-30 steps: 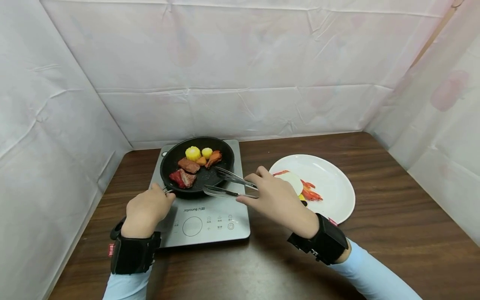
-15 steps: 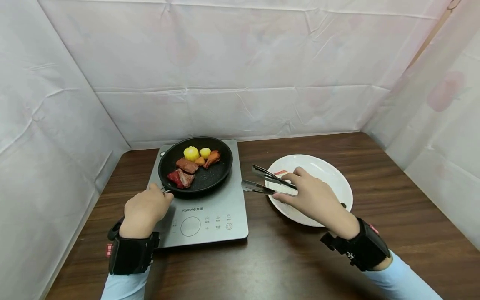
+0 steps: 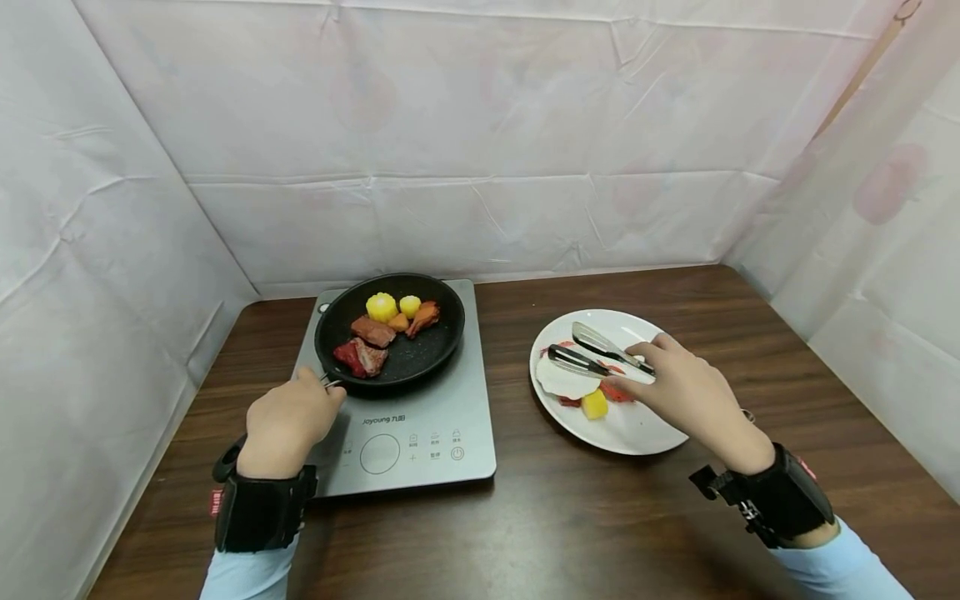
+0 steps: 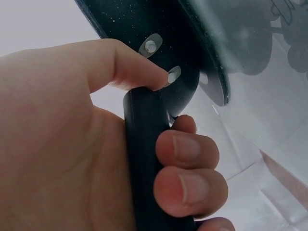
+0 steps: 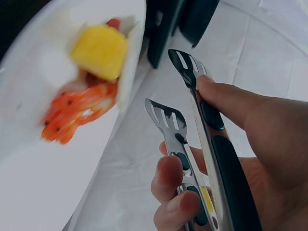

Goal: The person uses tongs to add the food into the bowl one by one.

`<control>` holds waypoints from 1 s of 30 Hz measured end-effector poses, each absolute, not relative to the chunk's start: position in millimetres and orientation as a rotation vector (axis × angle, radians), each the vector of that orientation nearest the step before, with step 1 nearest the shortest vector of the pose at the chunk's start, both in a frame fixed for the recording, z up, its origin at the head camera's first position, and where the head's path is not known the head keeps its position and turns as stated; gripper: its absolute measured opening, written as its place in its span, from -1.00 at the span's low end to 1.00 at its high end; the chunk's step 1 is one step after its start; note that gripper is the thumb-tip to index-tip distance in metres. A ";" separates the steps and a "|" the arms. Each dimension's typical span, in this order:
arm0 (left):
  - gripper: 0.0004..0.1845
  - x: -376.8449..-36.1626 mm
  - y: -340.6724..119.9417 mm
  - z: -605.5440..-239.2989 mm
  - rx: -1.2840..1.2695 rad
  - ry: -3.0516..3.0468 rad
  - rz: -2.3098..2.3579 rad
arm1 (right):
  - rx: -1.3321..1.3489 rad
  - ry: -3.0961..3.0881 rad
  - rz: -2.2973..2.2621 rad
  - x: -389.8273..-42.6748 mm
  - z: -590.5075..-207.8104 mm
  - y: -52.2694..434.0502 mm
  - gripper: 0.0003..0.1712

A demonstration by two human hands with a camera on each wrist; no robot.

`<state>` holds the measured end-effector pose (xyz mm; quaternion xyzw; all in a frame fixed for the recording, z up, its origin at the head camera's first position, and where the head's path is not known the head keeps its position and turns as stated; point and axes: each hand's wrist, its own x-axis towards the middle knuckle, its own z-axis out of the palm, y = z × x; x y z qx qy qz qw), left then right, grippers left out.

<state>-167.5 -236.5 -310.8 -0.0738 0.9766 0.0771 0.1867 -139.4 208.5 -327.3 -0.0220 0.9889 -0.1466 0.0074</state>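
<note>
My left hand grips the frying pan by its black handle, thumb stretched along the top toward the rivets. In the pan lie corn pieces, a brown meat piece, a red-and-pale meat piece and a drumstick-like piece. My right hand holds metal tongs, their arms apart with nothing between the tips. In the head view the tongs are above the white plate, which bears a white round slice, a yellow chunk and orange-red shrimp.
The pan sits on a silver induction cooker with a control panel facing me. A brown wooden table carries everything. Pale curtains enclose the table at the back and both sides.
My right hand has carried the tongs rightward, from the pan's right edge to over the plate. My left hand keeps its grip on the pan handle. The food in the pan has not visibly moved.
</note>
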 end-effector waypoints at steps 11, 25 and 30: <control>-0.40 -166.2 -237.3 -311.3 -0.198 2.758 0.216 | -0.029 3.039 -0.415 -139.4 -342.4 221.5 -0.24; -0.37 -167.8 -236.0 -311.5 -0.204 2.750 0.217 | -0.172 3.153 -0.526 -139.2 -345.1 222.6 -0.66; -0.38 -167.9 -236.1 -311.2 -0.207 2.750 0.219 | -0.202 3.158 -0.596 -140.8 -343.2 224.7 -0.84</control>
